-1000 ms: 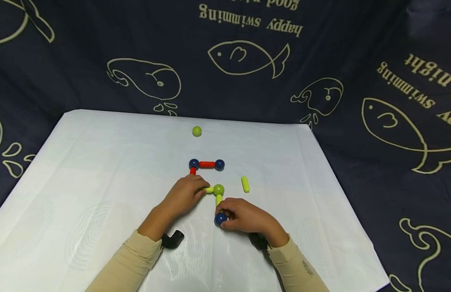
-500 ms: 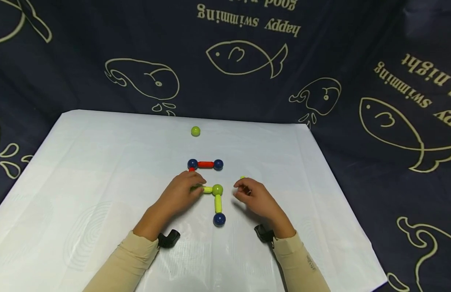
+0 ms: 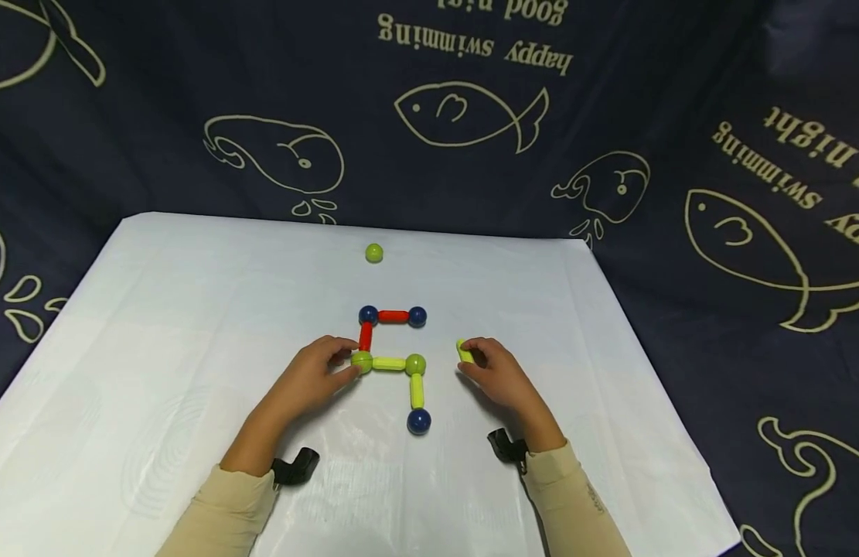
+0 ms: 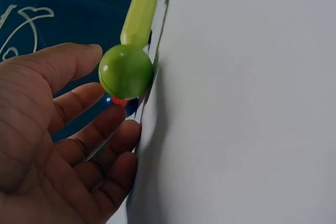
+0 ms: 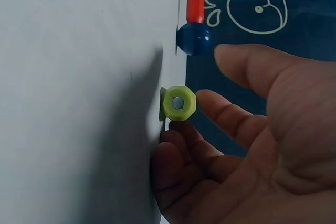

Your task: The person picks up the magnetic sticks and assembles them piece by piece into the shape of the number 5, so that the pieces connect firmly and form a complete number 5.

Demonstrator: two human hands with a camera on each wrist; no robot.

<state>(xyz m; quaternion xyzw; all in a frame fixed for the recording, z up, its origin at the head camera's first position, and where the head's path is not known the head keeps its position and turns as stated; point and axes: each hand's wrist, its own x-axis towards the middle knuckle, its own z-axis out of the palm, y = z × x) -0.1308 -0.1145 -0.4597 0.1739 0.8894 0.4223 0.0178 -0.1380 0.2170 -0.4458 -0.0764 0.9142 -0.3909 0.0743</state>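
Left of centre in the head view, the left hand (image 3: pixel 311 379) lies on the white sheet (image 3: pixel 158 371) with fingers loosely extended, thumb and fingertips touching a green ball (image 3: pixel 362 361); the left wrist view shows the same ball (image 4: pixel 126 71) just off the relaxed fingers, not gripped.

That ball is a corner of a joined figure. From it a red rod (image 3: pixel 366 335) runs up the frame to a blue ball (image 3: pixel 368 315), and a second red rod (image 3: pixel 393 316) lies crosswise to another blue ball (image 3: pixel 417 316). A green rod (image 3: pixel 389 363) points rightward from the corner ball to a second green ball (image 3: pixel 415 364); a further green rod (image 3: pixel 417 391) points down the frame to a blue ball (image 3: pixel 418 422).

Right of the figure, the right hand (image 3: pixel 495 375) is half open, its fingertips against a loose green rod (image 3: pixel 464 351), whose long axis runs up and slightly left. The right wrist view shows this rod (image 5: pixel 179 103) end-on, six-sided with a small metal disc in its face, resting on fingertips that are not curled round it.

A lone green ball (image 3: pixel 374 253) sits near the sheet's far edge, upper centre.

The sheet is thin, creased, glossy plastic. Behind and around it hangs dark navy cloth (image 3: pixel 680 116) printed with cream outlines of fishes and whales and lettering. Balls are smooth and shiny; rods are short, rounded plastic.
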